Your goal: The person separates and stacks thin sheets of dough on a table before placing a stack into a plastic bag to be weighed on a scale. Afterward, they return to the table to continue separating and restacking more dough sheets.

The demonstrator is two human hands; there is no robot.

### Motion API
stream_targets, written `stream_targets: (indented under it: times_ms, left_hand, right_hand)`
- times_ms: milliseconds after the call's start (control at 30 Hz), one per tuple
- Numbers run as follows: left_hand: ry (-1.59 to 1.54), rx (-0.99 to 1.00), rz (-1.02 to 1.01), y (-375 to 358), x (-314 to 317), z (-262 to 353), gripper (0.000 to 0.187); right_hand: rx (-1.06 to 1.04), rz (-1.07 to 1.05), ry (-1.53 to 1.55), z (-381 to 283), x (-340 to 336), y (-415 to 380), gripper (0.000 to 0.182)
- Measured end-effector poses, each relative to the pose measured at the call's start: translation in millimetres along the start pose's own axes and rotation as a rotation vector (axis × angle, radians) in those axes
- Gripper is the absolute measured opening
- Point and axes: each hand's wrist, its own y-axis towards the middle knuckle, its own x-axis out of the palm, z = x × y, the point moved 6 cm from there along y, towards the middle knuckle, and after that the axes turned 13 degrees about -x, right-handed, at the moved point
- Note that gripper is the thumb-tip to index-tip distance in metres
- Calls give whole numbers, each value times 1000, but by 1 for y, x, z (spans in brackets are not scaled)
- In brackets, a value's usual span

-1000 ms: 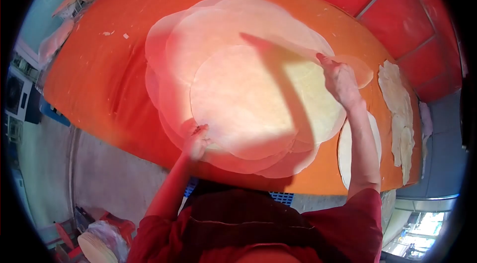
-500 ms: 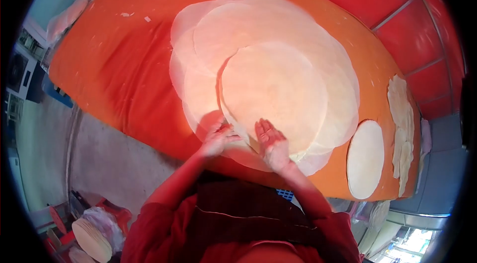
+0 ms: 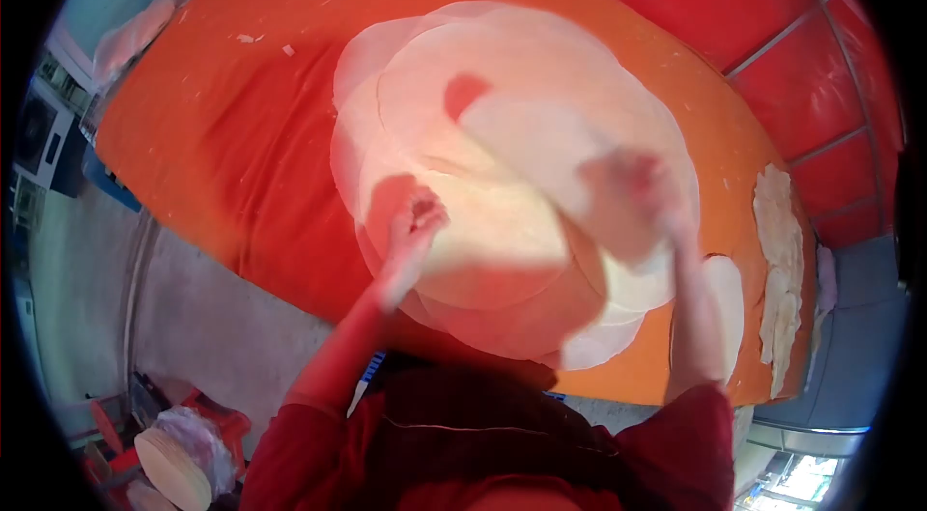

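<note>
A pile of thin, round, pale dough sheets (image 3: 492, 42) lies overlapping on an orange cloth. My right hand (image 3: 642, 187) is over the right side of the pile, smeared by motion, at one blurred dough sheet (image 3: 541, 144). That sheet is swung up and tilted, its lower-left edge running diagonally over a dark shadow. My left hand (image 3: 418, 213) hovers at the left side of the pile, fingers curled together above a pale sheet. Whether anything is pinched in the left fingers I cannot tell.
The orange cloth (image 3: 270, 154) covers a large rounded table. To the right lies a separate round sheet (image 3: 726, 303), partly behind my right forearm, beside ragged overlapping pieces (image 3: 780, 260). A stack of round sheets (image 3: 174, 468) stands lower left. Red panels (image 3: 666, 9) rise behind.
My right hand has moved up and right from the near edge, and the top dough sheet has swung up with it. My left hand has shifted slightly up, its fingers now curled.
</note>
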Motion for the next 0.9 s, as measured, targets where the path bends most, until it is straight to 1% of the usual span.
stream_targets:
  times_ms: [33,67,100,133,167,200,267,300,333,367,400,467,500,533,567,600,700,800,900]
  left_hand:
    - [266,153,183,15,-11,12,27]
    - [355,131,302,26,-17,24,28]
    - [397,135,362,38,-19,34,27]
    - [441,140,423,49,-21,44,27]
    - [490,149,484,58,-25,56,26]
    - [526,98,478,74,-35,55,26]
    - [591,-8,468,106,-57,43,24]
    - [448,-28,443,108,-57,47,23]
    - [304,-47,418,108,-57,53,21]
    - [161,-62,393,109,-58,57,20]
    - [272,-137,338,114,-59,60,19]
    - [489,-289,236,122,-65,62,16]
    - [452,-285,268,124,-68,63,16]
    - [415,-283,299,127,-66,60,15]
    - [379,-284,329,127,-62,56,15]
    - [215,-238,290,115,-47,68,14]
    - [-182,-114,-19,114,-18,78,18]
    - [-97,-98,-151,135,-8,74,24]
    - [-160,-82,-168,141,-4,78,24]
  right_hand:
    - [-87,-24,-130,-74,-2,31,50]
    - [-67,-5,-7,-102,-27,58,52]
    - [-226,82,-131,-140,-39,83,38]
    - [-212,14,-882,-186,-31,106,29]
    - [-259,-3,-1110,-203,-18,113,26]
    - [-303,-6,-1340,-219,-5,119,24]
    - [-531,75,-755,-220,45,119,32]
    - [-442,24,-1109,-199,67,125,31]
    - [-357,-50,-1522,-177,88,130,32]
    - [-293,-144,-1869,-155,110,135,33]
    - [-602,-142,-1436,-128,124,129,34]
    - [-774,-196,-1167,-22,136,138,19]
    - [-433,-296,-1209,21,147,131,31]
    - [-494,-419,-1278,43,167,116,28]
    - [-295,-476,-1256,61,180,104,29]
    - [-96,-529,-1230,78,189,91,30]
    - [-666,-194,-1109,85,204,60,39]
    - [-641,-125,-1008,73,209,57,52]
    - [-597,-71,-1077,73,202,67,53]
